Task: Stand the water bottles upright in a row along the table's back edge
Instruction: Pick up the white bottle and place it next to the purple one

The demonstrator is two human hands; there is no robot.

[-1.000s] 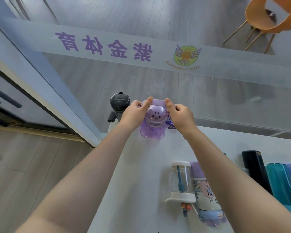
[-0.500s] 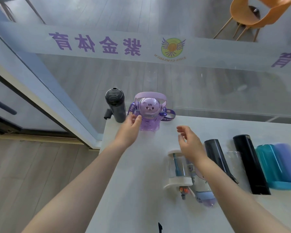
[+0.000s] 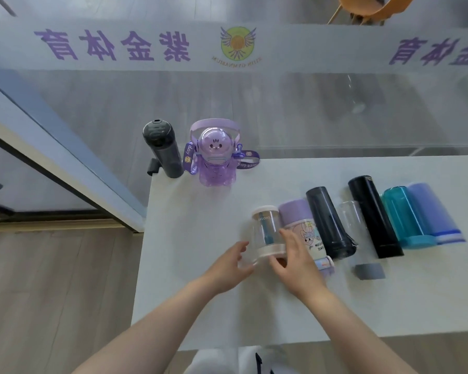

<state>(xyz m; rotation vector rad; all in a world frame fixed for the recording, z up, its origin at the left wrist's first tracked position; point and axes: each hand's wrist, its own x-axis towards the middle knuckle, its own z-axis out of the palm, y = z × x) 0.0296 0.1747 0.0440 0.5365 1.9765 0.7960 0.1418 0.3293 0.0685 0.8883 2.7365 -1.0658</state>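
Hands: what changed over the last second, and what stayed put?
Both hands let go of the purple bear bottle, left upright beside the dark grey bottle at the table's back edge, and came back toward the person. The left hand and right hand now close around the lying clear bottle, not yet lifted. The other lying bottles did not move.

We look down past a white table (image 3: 189,292) standing against a glass wall (image 3: 308,109) crossed by a frosted band with purple characters (image 3: 111,45). Grey wood floor (image 3: 46,292) fills the lower left; an orange chair (image 3: 368,8) sits at upper right.
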